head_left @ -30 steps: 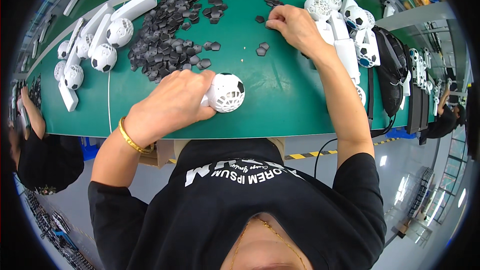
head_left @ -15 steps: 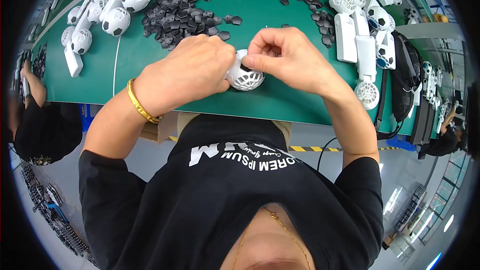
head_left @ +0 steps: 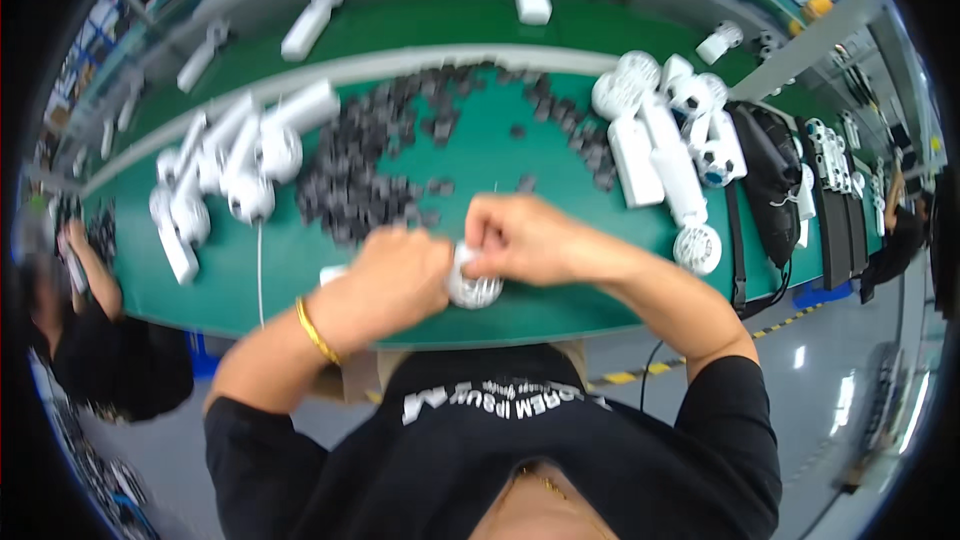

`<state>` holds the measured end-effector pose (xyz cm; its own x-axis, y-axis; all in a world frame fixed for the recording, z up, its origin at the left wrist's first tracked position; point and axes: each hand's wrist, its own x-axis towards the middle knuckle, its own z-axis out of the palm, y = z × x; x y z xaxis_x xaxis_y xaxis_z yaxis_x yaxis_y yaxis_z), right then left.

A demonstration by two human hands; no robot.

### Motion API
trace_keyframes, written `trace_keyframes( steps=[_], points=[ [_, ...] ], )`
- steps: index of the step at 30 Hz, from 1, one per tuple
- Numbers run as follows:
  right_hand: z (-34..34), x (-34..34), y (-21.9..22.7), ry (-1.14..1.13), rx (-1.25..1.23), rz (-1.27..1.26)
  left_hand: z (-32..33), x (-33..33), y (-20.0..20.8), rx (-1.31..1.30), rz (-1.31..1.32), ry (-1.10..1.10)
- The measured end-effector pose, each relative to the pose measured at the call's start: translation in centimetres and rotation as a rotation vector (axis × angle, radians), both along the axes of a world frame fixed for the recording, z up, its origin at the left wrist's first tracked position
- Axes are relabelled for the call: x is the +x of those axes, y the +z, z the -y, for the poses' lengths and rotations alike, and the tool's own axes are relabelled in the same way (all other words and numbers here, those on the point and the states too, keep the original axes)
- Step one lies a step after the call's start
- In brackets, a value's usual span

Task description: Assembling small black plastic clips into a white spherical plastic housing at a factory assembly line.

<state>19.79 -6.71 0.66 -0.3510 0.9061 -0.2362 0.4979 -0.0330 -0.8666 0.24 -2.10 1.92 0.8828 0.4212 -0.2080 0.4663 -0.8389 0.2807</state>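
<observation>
In my left hand, closed, is a white ball-shaped fan head with an open grille, just above the green table. A white end shows beyond the left hand; whether it belongs to the same fan is hidden. My right hand presses its pinched thumb and finger against the ball's upper side. Motion blur hides what sits between those fingertips. Beyond the hands lies a heap of black pentagon pieces.
White fans with football-patterned heads lie in a group at the left, and more white fans at the right. A black bag rests beside these. Further fans lie on the green surface beyond the pale rail. Another person works at far left.
The view has tilted up, so table and hands sit lower and the far green surface shows. Both hands stay at the ball. The black piece seen under my right thumb is now blurred out.
</observation>
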Motion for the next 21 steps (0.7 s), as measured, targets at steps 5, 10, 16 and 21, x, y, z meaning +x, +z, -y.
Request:
trace_keyframes(
  steps=[5, 10, 16, 21],
  points=[
    [-0.4, -0.1, 1.0, 0.032, -0.048, 0.084, -0.4, 0.0, 0.3, -0.036, 0.012, -0.057],
    [0.5, 0.7, -2.6, -0.223, 0.056, -0.334, -3.6, 1.0, 1.9, -0.181, -0.071, -0.092],
    [1.5, 2.4, -3.1, -0.639, 0.371, -0.522, -14.6, 7.0, 5.5, -0.063, 0.323, 0.087],
    [2.6, 2.4, -4.9, -0.455, 0.731, -0.101, -27.3, 15.4, 1.7, 0.219, 0.460, 0.287]
  ],
)
